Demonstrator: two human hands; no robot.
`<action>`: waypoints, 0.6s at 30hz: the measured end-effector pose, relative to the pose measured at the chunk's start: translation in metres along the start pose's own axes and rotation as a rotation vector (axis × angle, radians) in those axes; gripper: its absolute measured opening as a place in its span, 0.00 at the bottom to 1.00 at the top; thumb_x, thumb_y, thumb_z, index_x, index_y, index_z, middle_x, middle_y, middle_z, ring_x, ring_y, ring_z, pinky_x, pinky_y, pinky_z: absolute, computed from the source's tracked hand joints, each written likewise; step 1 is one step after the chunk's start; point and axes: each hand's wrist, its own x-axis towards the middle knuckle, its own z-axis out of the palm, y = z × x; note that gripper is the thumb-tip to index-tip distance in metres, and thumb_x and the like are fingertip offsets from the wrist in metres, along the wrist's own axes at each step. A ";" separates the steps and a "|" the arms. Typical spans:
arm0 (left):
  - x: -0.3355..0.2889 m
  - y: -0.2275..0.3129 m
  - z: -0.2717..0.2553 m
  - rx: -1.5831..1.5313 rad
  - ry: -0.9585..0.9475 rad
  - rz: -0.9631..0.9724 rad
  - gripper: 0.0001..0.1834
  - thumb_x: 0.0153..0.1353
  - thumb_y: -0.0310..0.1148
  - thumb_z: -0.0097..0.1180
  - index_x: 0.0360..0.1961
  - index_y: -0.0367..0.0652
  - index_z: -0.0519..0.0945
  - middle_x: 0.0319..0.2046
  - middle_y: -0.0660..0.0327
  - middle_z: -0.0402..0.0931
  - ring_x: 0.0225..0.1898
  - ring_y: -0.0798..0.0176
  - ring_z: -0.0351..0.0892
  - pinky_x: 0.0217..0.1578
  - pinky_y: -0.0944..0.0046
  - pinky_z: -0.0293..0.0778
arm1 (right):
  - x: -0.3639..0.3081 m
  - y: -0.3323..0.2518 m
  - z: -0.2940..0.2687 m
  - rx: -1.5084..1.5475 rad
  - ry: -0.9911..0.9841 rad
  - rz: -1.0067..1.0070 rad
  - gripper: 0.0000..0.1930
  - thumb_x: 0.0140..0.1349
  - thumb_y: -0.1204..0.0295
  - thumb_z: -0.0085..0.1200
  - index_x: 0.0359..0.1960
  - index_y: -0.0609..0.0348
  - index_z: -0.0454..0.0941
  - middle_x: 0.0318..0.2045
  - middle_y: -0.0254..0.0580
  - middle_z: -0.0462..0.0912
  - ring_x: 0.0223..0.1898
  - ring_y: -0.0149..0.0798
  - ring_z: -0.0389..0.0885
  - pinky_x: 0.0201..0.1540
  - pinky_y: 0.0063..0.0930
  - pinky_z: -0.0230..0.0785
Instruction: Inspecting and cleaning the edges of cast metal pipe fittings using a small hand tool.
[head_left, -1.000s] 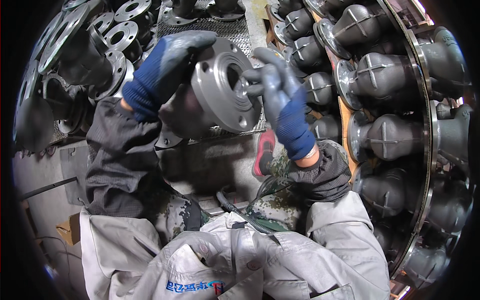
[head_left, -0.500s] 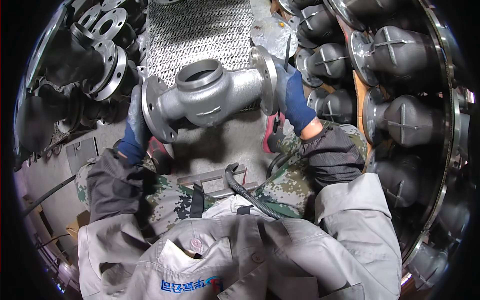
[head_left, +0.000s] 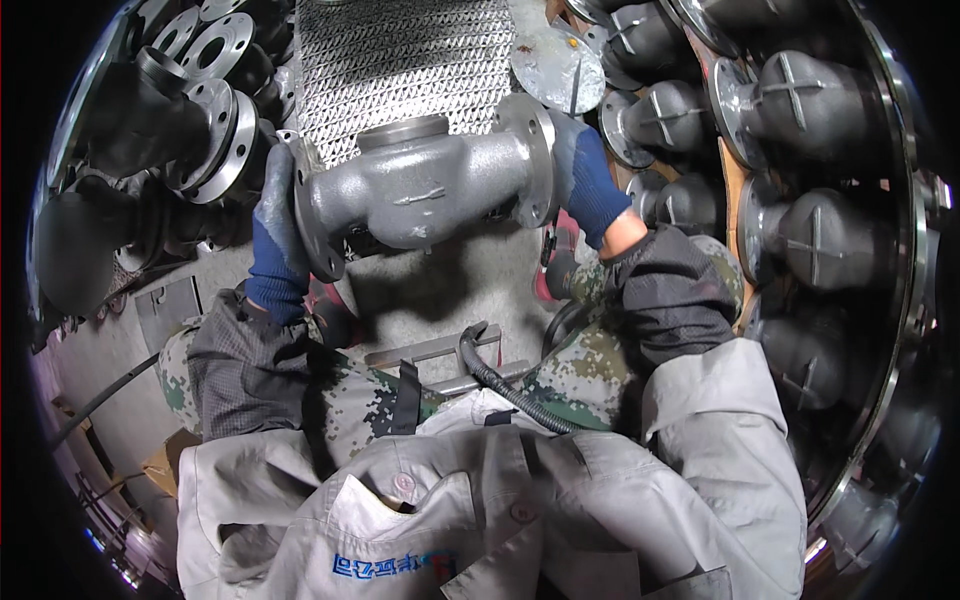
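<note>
A grey cast-metal valve body (head_left: 425, 195) with a round flange at each end is held up in front of me, over the near end of a ridged metal surface (head_left: 400, 70). Its round neck points away, so the neck's rim is seen nearly edge-on, and a raised arrow on its side faces me. My left hand (head_left: 276, 225), in a blue and grey work glove, is closed on the left flange. On the right flange my gloved right hand (head_left: 585, 175) has its grip. Fingers behind both flanges are partly hidden.
Stacked dark flanged valve bodies (head_left: 215, 140) stand on the left. More castings with cross-shaped ribs (head_left: 815, 235) fill a rack on the right. A round pale lid-like disc (head_left: 545, 70) lies beyond my right hand. A black ribbed hose (head_left: 490, 370) runs between my legs.
The valve body has rolled in my hands: its neck opening, visible before, now tips away, and the arrow side has turned up toward me. Both hands still hold the flanges.
</note>
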 end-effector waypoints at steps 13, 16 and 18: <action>-0.076 0.054 0.001 1.252 -0.217 1.268 0.18 0.62 0.20 0.45 0.53 0.37 0.71 0.52 0.39 0.71 0.50 0.44 0.76 0.46 0.57 0.74 | 0.009 -0.018 0.039 0.113 -0.320 -0.205 0.23 0.41 0.62 0.65 0.40 0.59 0.77 0.34 0.52 0.81 0.37 0.54 0.79 0.39 0.35 0.72; -0.065 0.048 -0.022 1.033 -0.185 1.254 0.15 0.64 0.24 0.46 0.52 0.35 0.73 0.46 0.53 0.75 0.46 0.61 0.75 0.45 0.64 0.72 | 0.006 -0.014 0.055 0.492 -0.045 0.035 0.16 0.54 0.62 0.50 0.39 0.61 0.77 0.34 0.56 0.79 0.39 0.56 0.78 0.40 0.37 0.70; -0.075 0.059 -0.014 0.661 0.063 0.789 0.14 0.65 0.26 0.48 0.51 0.36 0.74 0.45 0.57 0.75 0.43 0.65 0.74 0.43 0.66 0.71 | -0.010 -0.045 0.045 0.547 -0.004 0.221 0.20 0.65 0.59 0.38 0.39 0.64 0.76 0.34 0.60 0.79 0.40 0.57 0.78 0.42 0.41 0.69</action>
